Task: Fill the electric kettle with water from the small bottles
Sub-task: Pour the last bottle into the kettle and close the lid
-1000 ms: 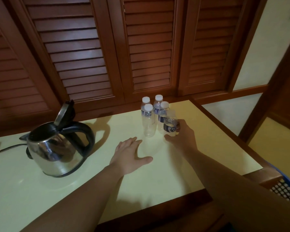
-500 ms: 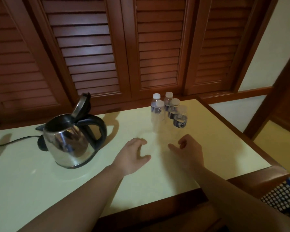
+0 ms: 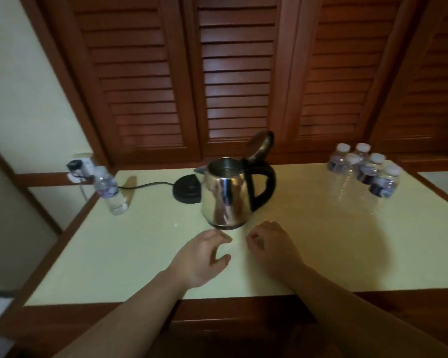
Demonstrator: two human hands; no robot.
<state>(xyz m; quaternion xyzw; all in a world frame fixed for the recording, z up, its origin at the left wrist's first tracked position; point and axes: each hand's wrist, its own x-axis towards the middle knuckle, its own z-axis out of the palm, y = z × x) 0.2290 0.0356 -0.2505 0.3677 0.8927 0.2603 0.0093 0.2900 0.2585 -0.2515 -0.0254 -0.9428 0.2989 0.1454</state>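
Nothing is held: the left hand [image 3: 199, 259] and right hand [image 3: 272, 249] are rested on the table [image 3: 114, 254] with fingers loosely curled, just in front of the kettle [image 3: 224, 195]. The kettle is seen mid-table, lid raised, beside its black base [image 3: 186, 189]. Five small bottles [image 3: 365, 169] are clustered at the far right; a single bottle [image 3: 109, 189] is stood at the far left corner.

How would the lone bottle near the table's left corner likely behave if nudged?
The lone bottle is tall and narrow on a small base, so it probably tips easily. It stands close to the table edge, so it might fall off. Once down, its round body would likely roll.
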